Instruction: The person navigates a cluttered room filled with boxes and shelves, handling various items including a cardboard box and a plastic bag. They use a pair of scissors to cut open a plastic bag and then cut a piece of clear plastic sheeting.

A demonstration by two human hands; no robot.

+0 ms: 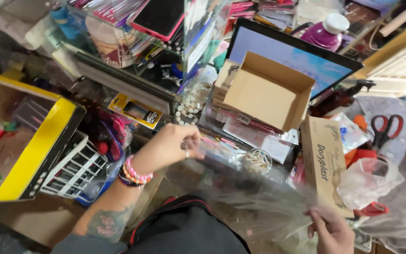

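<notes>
Held stretched between left hand (177, 143) and right hand (331, 230), a clear plastic bag (240, 188), crumpled and see-through; behind it an open brown cardboard box (264, 91), empty, tipped toward the camera; beneath its left corner a small tan box (223, 80); behind, a slanted dark-framed screen (301, 56) glowing blue; right, a long tan printed carton (324, 164) lying on its side; far left, an open yellow-and-black box (34, 141); centre-left, a yellow blister pack (135, 110).
</notes>
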